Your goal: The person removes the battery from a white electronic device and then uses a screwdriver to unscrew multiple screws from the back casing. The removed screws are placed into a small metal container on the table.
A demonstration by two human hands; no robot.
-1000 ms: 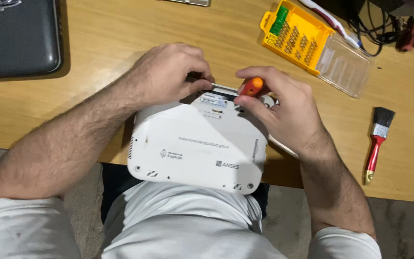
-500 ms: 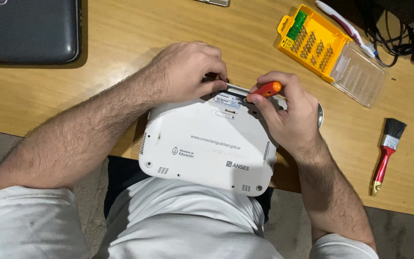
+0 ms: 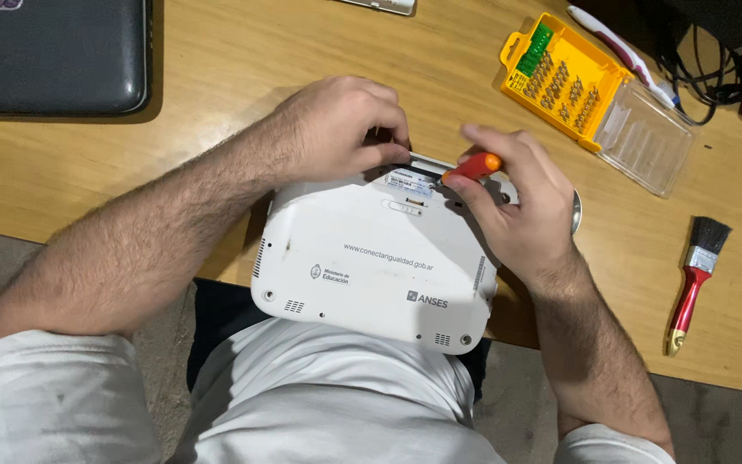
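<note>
A: Item one, the white plastic netbook case [image 3: 371, 266]?
B: Lying underside up, overhanging the near edge of the wooden worktop [image 3: 216, 94] onto the lap. The left hand [image 3: 341, 129] is curling over its far edge, pressing it down.
A: Item two?
B: The orange-handled screwdriver [image 3: 472, 166], with the right hand [image 3: 521, 215] closing around it, tip hidden.
A: Risks?
B: The tip may be slipping and gouging plastic; the overhanging case could be tipping.
A: Spares?
B: The yellow bit box [image 3: 564, 82] and red-handled brush [image 3: 696, 279] are lying apart.

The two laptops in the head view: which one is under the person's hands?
The white laptop, lying bottom up at the near table edge; the left hand and right hand rest on it. The dark grey laptop lies untouched at the far left.
</note>
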